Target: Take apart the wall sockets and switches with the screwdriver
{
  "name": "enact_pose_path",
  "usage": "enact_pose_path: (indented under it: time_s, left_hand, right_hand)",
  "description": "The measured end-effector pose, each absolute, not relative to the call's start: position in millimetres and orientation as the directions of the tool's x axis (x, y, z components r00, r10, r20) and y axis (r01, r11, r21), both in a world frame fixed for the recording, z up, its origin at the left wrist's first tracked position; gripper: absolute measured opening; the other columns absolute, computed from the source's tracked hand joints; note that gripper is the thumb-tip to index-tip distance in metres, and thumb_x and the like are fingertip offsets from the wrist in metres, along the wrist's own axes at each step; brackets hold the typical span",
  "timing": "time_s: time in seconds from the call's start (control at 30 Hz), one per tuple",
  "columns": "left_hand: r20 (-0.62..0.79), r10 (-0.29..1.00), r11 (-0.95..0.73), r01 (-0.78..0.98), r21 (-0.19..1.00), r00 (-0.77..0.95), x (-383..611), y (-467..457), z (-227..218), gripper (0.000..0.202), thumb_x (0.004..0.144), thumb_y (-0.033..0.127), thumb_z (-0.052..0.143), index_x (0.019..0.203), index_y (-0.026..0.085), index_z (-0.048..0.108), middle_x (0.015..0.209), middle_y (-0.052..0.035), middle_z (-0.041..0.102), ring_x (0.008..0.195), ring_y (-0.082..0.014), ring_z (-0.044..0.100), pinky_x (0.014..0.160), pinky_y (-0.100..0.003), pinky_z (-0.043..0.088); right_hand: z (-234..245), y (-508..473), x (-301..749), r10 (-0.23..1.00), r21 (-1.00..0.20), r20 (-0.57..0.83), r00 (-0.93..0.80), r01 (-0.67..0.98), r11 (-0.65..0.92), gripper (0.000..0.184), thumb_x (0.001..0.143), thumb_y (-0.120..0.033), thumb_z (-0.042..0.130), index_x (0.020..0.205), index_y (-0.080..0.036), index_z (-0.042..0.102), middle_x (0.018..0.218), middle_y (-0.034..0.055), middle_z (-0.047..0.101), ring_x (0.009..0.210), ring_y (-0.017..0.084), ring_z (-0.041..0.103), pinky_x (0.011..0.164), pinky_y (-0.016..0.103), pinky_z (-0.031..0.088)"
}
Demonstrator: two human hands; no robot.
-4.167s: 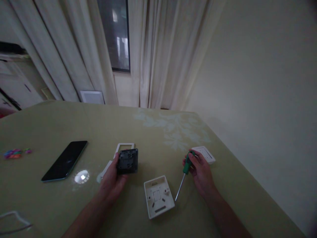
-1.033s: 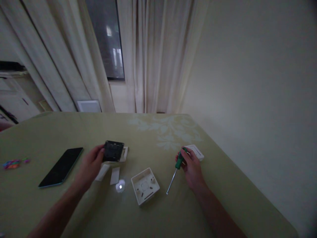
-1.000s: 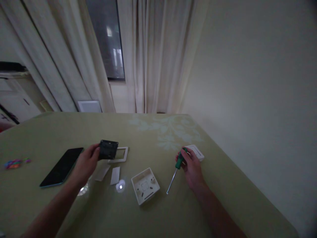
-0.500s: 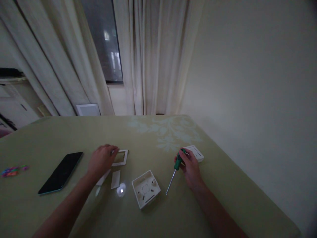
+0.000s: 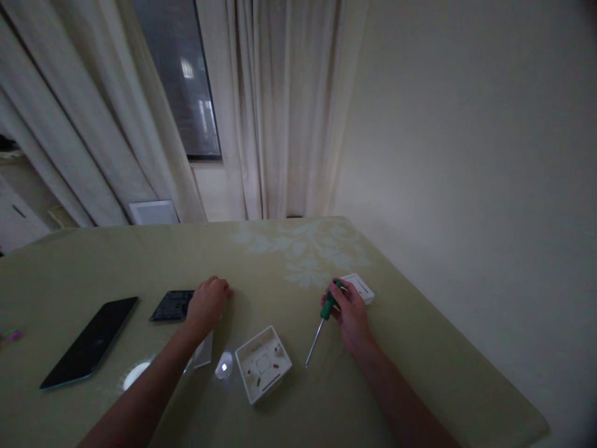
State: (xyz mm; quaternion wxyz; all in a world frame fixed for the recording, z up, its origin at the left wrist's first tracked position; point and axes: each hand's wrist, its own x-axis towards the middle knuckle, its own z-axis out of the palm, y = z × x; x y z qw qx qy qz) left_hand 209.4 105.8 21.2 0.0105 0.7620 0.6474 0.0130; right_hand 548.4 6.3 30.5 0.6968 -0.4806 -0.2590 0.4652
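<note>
My right hand (image 5: 352, 311) grips a screwdriver (image 5: 329, 302) by its green handle, the metal shaft pointing down and slightly left. Just beyond this hand lies a white switch-like plate (image 5: 362, 286), partly covered by it. My left hand (image 5: 211, 303) is closed low over the table, and its fingertips are mostly hidden from me. Against its left side is a flat dark rectangular piece (image 5: 168, 306) with a patterned surface. Below the wrist rests a white strip (image 5: 204, 351). An open white square mounting box (image 5: 263, 364) sits between my hands, hollow side up.
A large dark phone or tablet (image 5: 91, 342) lies at the left. Small colourful pieces (image 5: 13, 335) are at the far left edge. The green tablecloth (image 5: 280, 423) covers the table, whose right edge runs along the wall (image 5: 443, 186). Curtains (image 5: 265, 106) hang behind.
The view has shifted a little. My left hand has moved right, over where the white frame was; that frame no longer shows. The dark piece has come into sight. My right hand keeps the screwdriver.
</note>
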Motion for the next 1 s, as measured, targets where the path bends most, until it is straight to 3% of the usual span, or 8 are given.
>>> enact_pose_path:
  time_s: [0.47, 0.6, 0.7, 0.8, 0.9, 1.0]
  left_hand:
    - [0.103, 0.983, -0.163, 0.98, 0.114, 0.151, 212, 97, 24, 0.034, 0.107, 0.036, 0.073, 0.136, 0.019, 0.068, 0.138, -0.0107, 0.071, 0.116, -0.0282, 0.074, 0.098, -0.05, 0.064]
    - [0.096, 0.994, -0.075, 0.987, 0.143, 0.062, 174, 95, 31, 0.027, 0.107, 0.036, 0.073, 0.127, 0.018, 0.072, 0.124, -0.0081, 0.076, 0.105, -0.0249, 0.077, 0.092, -0.045, 0.066]
    - [0.145, 0.987, -0.095, 0.983, 0.155, 0.072, 160, 80, 25, 0.023, 0.112, 0.026, 0.057, 0.113, 0.018, 0.078, 0.113, -0.0105, 0.082, 0.105, -0.0273, 0.078, 0.096, -0.045, 0.063]
    - [0.228, 0.962, -0.189, 0.97, 0.155, 0.151, 155, 50, 12, 0.041, 0.113, 0.027, 0.042, 0.12, 0.018, 0.08, 0.128, -0.0171, 0.081, 0.123, -0.0348, 0.073, 0.108, -0.051, 0.057]
    - [0.249, 0.92, -0.346, 0.925, 0.157, 0.302, 145, 12, -8, 0.039, 0.105, 0.043, 0.057, 0.133, 0.027, 0.078, 0.143, -0.0105, 0.077, 0.133, -0.0337, 0.07, 0.116, -0.049, 0.054]
    - [0.314, 0.835, -0.498, 0.863, 0.084, 0.452, 124, -22, -29, 0.061, 0.099, 0.053, 0.068, 0.158, 0.039, 0.06, 0.163, -0.0064, 0.063, 0.145, -0.0404, 0.062, 0.116, -0.06, 0.053]
  right_hand:
    - [36, 1, 546, 0.911, -0.918, -0.065, 0.408, -0.381, 0.105, 0.066, 0.058, -0.06, 0.102, 0.103, -0.023, 0.069, 0.078, -0.0019, 0.072, 0.069, 0.02, 0.073, 0.059, 0.031, 0.059]
    - [37, 0, 545, 0.915, -0.918, -0.06, 0.399, -0.383, 0.106, 0.066, 0.059, -0.059, 0.102, 0.103, -0.023, 0.07, 0.079, -0.0017, 0.073, 0.07, 0.02, 0.073, 0.06, 0.03, 0.059]
    - [38, -3, 543, 0.921, -0.917, -0.06, 0.385, -0.386, 0.101, 0.064, 0.06, -0.058, 0.102, 0.103, -0.022, 0.071, 0.079, -0.0017, 0.072, 0.07, 0.02, 0.072, 0.059, 0.03, 0.058]
    - [39, -6, 540, 0.927, -0.916, -0.064, 0.369, -0.39, 0.093, 0.064, 0.061, -0.058, 0.102, 0.104, -0.022, 0.071, 0.079, -0.0018, 0.072, 0.069, 0.019, 0.072, 0.058, 0.03, 0.058]
    - [41, -9, 539, 0.932, -0.915, -0.073, 0.355, -0.396, 0.08, 0.065, 0.061, -0.058, 0.102, 0.105, -0.022, 0.071, 0.08, -0.0016, 0.073, 0.068, 0.019, 0.072, 0.058, 0.029, 0.057]
    - [42, -11, 537, 0.937, -0.913, -0.092, 0.338, -0.403, 0.056, 0.064, 0.061, -0.057, 0.103, 0.105, -0.021, 0.072, 0.08, -0.0009, 0.073, 0.067, 0.018, 0.071, 0.057, 0.028, 0.056]
